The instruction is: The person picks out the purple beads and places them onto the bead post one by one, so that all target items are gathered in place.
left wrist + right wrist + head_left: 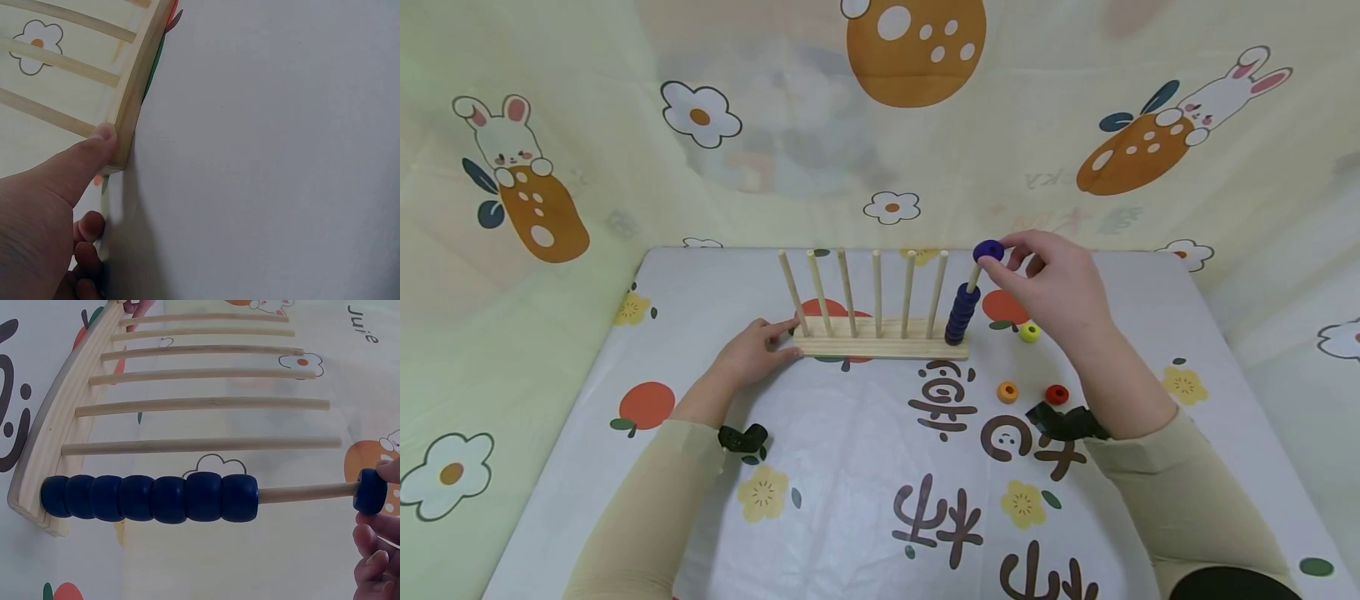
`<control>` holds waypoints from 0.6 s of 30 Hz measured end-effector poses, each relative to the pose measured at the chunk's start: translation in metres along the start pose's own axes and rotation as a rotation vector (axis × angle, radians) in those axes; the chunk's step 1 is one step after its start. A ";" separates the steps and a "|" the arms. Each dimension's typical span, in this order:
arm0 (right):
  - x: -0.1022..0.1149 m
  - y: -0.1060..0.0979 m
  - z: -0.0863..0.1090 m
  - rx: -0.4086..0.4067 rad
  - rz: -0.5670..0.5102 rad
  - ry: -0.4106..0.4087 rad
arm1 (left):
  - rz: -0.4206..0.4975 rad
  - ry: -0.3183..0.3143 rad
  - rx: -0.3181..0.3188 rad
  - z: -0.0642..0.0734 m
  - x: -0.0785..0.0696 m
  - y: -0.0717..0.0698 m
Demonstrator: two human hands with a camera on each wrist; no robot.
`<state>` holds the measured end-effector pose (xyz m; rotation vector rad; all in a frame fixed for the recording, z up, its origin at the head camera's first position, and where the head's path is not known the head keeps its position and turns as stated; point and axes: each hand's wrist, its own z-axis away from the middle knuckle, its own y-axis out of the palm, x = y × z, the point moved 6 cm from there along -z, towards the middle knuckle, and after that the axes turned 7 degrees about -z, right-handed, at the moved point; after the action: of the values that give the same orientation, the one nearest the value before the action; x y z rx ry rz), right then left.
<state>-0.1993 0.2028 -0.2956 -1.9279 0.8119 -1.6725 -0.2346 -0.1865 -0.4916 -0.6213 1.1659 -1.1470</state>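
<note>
A wooden peg rack [880,348] with a row of upright pegs stands on the table. Its rightmost peg carries a stack of dark blue beads [962,315], seen large in the right wrist view. My right hand [1060,279] pinches another blue bead [370,491] between thumb and fingers, at the tip of that same peg. A length of bare peg [306,492] shows between this bead and the stack. My left hand [752,354] holds the left end of the rack's base, its thumb [103,134] pressed beside the end peg. The other pegs bear no beads.
To the right of the rack lie a yellow-green bead [1029,332], an orange bead [1007,392] and a red bead [1057,394]. A printed cloth covers the table [835,433], and a similar patterned sheet [790,183] hangs behind it. Black straps circle both wrists.
</note>
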 end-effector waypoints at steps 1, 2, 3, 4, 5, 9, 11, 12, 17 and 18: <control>0.000 0.001 0.000 0.000 -0.001 -0.001 | -0.001 -0.001 -0.001 0.000 0.000 0.000; 0.000 0.001 0.000 -0.001 -0.002 -0.002 | -0.001 -0.002 -0.002 -0.001 0.001 0.001; 0.001 0.002 -0.001 -0.001 -0.003 -0.002 | -0.002 -0.005 -0.003 -0.001 0.001 0.001; 0.001 0.003 -0.001 -0.001 -0.004 -0.003 | -0.002 -0.004 -0.003 -0.001 0.002 0.001; 0.001 0.004 -0.001 0.000 -0.002 -0.006 | -0.004 -0.005 -0.003 -0.001 0.002 0.001; 0.002 0.006 -0.002 -0.001 -0.004 -0.012 | 0.001 -0.006 -0.005 -0.001 0.002 0.002; 0.002 0.007 -0.002 -0.004 -0.001 -0.015 | 0.002 -0.006 -0.005 -0.001 0.001 0.002; 0.002 0.008 -0.003 -0.005 -0.001 -0.015 | 0.004 -0.006 -0.006 -0.001 0.001 0.002; 0.001 0.010 -0.003 -0.004 0.008 -0.018 | 0.006 -0.010 -0.005 -0.002 0.002 0.002; 0.001 0.011 -0.003 -0.002 0.008 -0.017 | 0.006 -0.012 -0.004 -0.002 0.002 0.002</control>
<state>-0.2032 0.1947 -0.3019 -1.9356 0.8145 -1.6487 -0.2355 -0.1873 -0.4948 -0.6268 1.1598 -1.1347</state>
